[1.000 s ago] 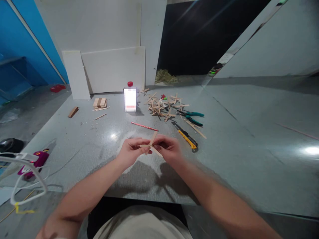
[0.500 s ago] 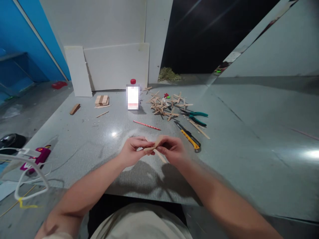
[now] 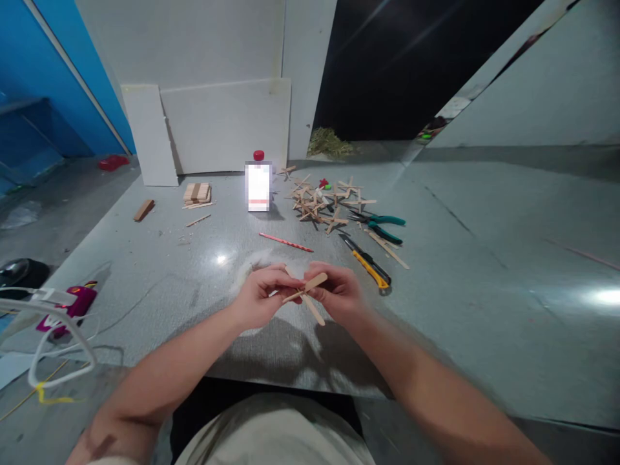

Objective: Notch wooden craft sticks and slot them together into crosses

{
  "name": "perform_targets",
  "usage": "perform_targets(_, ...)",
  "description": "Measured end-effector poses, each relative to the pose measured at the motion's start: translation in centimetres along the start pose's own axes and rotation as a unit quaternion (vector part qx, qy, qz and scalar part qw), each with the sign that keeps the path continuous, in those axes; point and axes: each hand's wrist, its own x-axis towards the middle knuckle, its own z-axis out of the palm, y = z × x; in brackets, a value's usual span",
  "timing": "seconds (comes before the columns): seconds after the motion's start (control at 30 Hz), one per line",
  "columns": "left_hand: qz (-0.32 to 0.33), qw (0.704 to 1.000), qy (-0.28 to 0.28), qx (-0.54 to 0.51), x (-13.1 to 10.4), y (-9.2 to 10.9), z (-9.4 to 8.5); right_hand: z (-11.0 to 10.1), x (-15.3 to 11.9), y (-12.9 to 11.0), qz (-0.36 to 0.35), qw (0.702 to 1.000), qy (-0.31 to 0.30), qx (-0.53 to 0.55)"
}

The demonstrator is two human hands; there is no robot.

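Between my two hands is a piece made of crossed wooden craft sticks (image 3: 314, 310), held just above the near part of the table. My left hand (image 3: 261, 294) pinches it from the left, thumb and fingers at the crossing. From the right, my right hand (image 3: 336, 290) grips the same piece with closed fingers. One stick points down and right, another up and right; my fingers hide part of the joint. Beyond my hands lies a red patterned pencil (image 3: 285, 242). A yellow and black utility knife (image 3: 365, 263) rests to the right of it.
Several crossed-stick pieces (image 3: 317, 206) lie heaped behind the pencil, beside green-handled pliers (image 3: 382, 227). A red-capped bottle (image 3: 258, 187) stands left of them. Further left are a bundle of craft sticks (image 3: 197, 193) and a small wooden block (image 3: 144, 210). A magenta glue gun (image 3: 72, 310) sits at the left edge.
The crossed sticks have turned in my hands, so the upper right stick now shows its flat face in front of my right fingers. Both hands stay in nearly the same place.
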Motion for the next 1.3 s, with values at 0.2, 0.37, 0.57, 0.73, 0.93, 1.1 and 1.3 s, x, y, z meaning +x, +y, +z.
perform_targets(0.2, 0.035, 0.999, -0.017, 0.001, -0.2, -0.4, 0.3, -0.4, -0.1, -0.6, -0.037, 0.998, -0.006, -0.041)
perform_targets(0.37, 0.094, 0.994, -0.027, 0.048, -0.1, 0.2, 0.0, -0.4, -0.3, -0.9, -0.092, 0.991, 0.01, -0.094)
perform_targets(0.57, 0.167, 0.977, -0.027, 0.13, -0.3, 1.1, -0.1, 0.0, -1.1, -1.8, -0.161, 0.976, 0.034, -0.143)
perform_targets(0.73, 0.25, 0.949, -0.025, 0.191, -0.2, 0.8, -0.1, 0.2, -1.3, -1.6, -0.252, 0.946, 0.062, -0.194)
perform_targets(0.93, 0.343, 0.909, -0.012, 0.234, 0.1, 0.6, -0.2, 0.4, -1.0, -1.8, -0.29, 0.932, 0.061, -0.208)
perform_targets(1.1, 0.336, 0.906, 0.001, 0.259, -0.7, 1.1, 0.1, 0.4, -1.0, -2.1, -0.276, 0.934, 0.061, -0.218)
perform_targets(1.3, 0.229, 0.943, 0.032, 0.239, -1.0, 1.1, 0.2, 0.6, -1.0, -1.9, -0.218, 0.952, 0.03, -0.214)
